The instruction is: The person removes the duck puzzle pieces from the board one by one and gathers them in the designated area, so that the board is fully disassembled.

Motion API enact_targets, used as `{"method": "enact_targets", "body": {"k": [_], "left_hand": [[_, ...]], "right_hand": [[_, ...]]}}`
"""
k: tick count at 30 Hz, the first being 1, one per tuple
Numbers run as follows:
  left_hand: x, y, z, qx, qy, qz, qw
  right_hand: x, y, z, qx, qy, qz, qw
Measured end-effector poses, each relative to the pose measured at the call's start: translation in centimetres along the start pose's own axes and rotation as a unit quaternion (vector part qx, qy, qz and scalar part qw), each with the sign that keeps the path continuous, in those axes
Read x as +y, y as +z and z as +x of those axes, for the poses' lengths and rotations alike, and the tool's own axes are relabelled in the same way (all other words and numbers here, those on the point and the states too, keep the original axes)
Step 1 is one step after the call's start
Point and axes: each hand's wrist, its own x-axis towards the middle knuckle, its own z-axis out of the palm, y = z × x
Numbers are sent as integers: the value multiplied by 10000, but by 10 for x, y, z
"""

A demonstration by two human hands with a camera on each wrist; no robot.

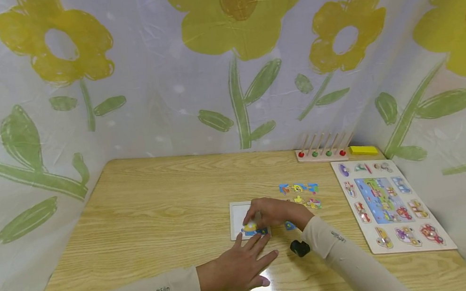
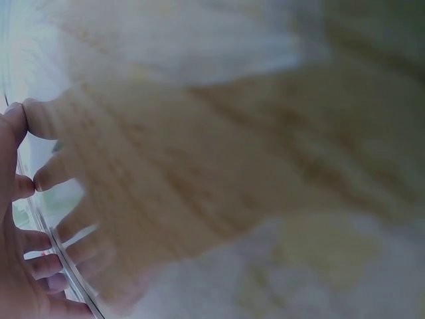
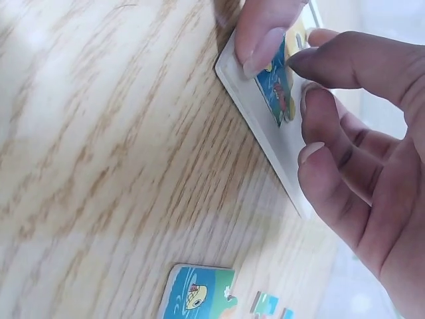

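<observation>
A small white puzzle tray (image 1: 235,214) lies on the wooden table, with joined blue and yellow pieces along its near side. Over it, my right hand (image 1: 271,211) bends its fingers and pinches a yellow and blue puzzle piece (image 1: 250,227) between thumb and fingers. My left hand (image 1: 243,267) lies spread at the tray's near edge, its fingertips touching the frame. In the right wrist view, one left fingertip (image 3: 262,50) presses on the blue part of the picture (image 3: 277,90). The left wrist view is mostly blurred, with fingers (image 2: 43,266) at its left edge.
Loose puzzle pieces (image 1: 299,188) lie right of the tray, one (image 3: 196,292) close to the right wrist. A large picture peg board (image 1: 350,185) is at the right. Behind stand a pegged rack with colored beads (image 1: 321,155) and a yellow block (image 1: 363,150). Flowered curtains enclose the table.
</observation>
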Motion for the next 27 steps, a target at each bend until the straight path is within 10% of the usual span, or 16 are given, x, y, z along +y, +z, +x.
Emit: {"method": "enact_targets", "body": {"k": [12, 27], "left_hand": [[0, 1, 0, 110, 30, 174, 9998], [1, -1, 0, 120, 41, 230, 9997]], "right_hand": [[-1, -1, 0, -101, 75, -138, 9998], [2, 2, 7, -209, -20, 931, 9954]]}}
